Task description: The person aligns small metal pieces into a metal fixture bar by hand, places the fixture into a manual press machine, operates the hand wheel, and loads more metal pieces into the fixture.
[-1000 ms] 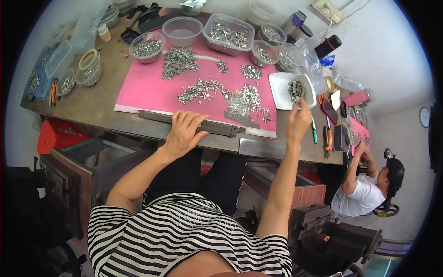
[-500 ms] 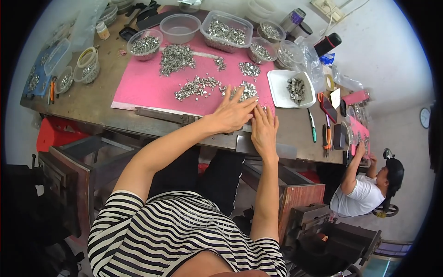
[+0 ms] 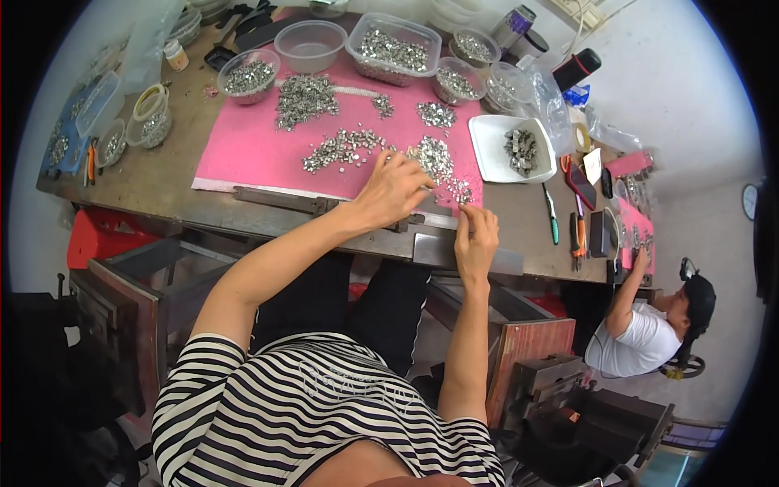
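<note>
On a pink mat (image 3: 260,154) lie several loose heaps of small shiny metal pieces. My left hand (image 3: 393,188) is over the mat's front part, fingers bent and tips drawn together, between the middle heap (image 3: 345,150) and the right heap (image 3: 434,158). Whatever those fingertips hold, if anything, is too small to make out. At the mat's front right corner, my right hand (image 3: 477,239) has its thumb and fingers pinched together beside a little cluster of metal pieces (image 3: 460,191). What is in that pinch cannot be made out either.
A white tray (image 3: 491,170) of darker metal pieces stands right of the mat. Plastic tubs (image 3: 393,69) and bowls (image 3: 247,97) line the back. A green-handled tool (image 3: 554,227) and orange-handled pliers (image 3: 578,239) lie at right. Another person (image 3: 637,333) sits farther right.
Both hands were spread flat, overlapping on the right heap. They have drawn apart and toward me, and their fingers have bent inward. The small cluster at the corner now shows.
</note>
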